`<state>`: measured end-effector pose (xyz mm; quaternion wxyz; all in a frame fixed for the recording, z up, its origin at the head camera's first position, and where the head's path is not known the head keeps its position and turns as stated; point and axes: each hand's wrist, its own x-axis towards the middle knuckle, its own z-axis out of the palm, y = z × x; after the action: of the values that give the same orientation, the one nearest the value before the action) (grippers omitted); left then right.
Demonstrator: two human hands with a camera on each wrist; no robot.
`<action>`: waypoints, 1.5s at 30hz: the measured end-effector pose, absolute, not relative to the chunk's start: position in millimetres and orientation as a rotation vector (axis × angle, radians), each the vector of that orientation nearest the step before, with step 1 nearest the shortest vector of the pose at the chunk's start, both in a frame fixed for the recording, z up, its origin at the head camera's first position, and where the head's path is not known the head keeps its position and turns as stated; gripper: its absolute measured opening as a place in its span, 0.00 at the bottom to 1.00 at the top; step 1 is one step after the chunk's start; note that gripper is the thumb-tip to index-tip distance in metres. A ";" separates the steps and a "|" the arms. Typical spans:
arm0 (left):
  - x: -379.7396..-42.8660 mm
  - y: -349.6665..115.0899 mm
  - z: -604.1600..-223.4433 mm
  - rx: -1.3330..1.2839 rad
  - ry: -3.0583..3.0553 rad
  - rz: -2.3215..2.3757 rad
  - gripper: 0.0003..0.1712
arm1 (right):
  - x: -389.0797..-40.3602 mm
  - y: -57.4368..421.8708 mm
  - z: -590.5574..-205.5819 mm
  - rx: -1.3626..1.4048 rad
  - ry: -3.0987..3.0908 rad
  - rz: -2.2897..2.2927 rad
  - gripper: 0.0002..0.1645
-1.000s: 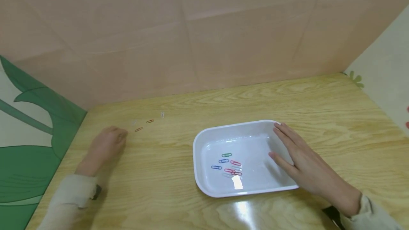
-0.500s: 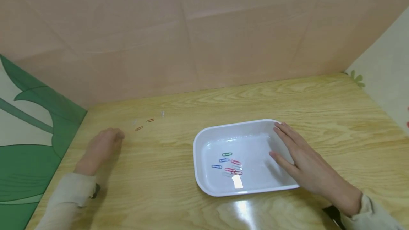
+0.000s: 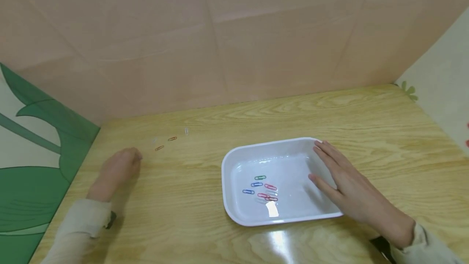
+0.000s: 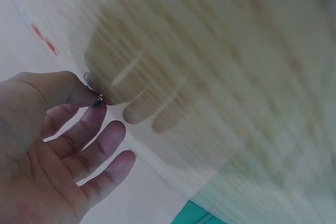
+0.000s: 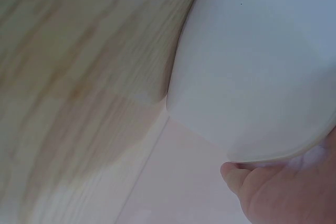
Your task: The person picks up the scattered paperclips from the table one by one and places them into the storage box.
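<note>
Between thumb and index finger, my left hand [image 3: 116, 171] pinches a small paper clip, seen in the left wrist view as a wire loop [image 4: 90, 80]; its colour is hard to tell. That hand is low over the left of the table, its other fingers loosely bent. My right hand [image 3: 353, 192] rests on the right rim of a white tray [image 3: 234, 211], fingers straight and thumb over the inside. Several paper clips [image 3: 248, 192] in green, blue, red and pale tones lie in the tray's left half.
Two orange paper clips [image 3: 159, 148] and two pale ones, including a white clip [image 3: 186, 131], lie beyond my left hand. The wood-grain table [image 3: 176, 215] meets a pinkish cloth backdrop [image 3: 220, 52]. A green-patterned panel [image 3: 33, 199] stands at the left.
My left hand has drawn back slightly to the left, away from the orange clips. The right hand and the tray stay in place.
</note>
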<state>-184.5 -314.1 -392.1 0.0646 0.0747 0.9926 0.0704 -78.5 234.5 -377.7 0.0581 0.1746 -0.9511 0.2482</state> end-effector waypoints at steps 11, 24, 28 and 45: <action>-182.8 -303.5 -389.0 0.281 3.041 0.303 0.11 | -77.7 234.0 -378.0 0.529 -2.885 0.755 0.42; -181.8 -290.6 -386.4 0.339 3.064 0.377 0.08 | -79.5 235.4 -378.6 0.523 -2.886 0.756 0.42; -181.6 -287.5 -386.5 0.353 3.064 0.358 0.09 | -79.4 234.9 -378.6 0.522 -2.889 0.757 0.42; -173.3 -254.1 -378.2 0.615 3.193 0.282 0.09 | -78.0 234.2 -379.1 0.530 -2.879 0.743 0.42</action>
<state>-173.3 -254.1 -378.2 -0.0612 0.1882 0.9764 0.0864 -78.0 234.2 -379.1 0.0606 0.1751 -0.9515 0.2454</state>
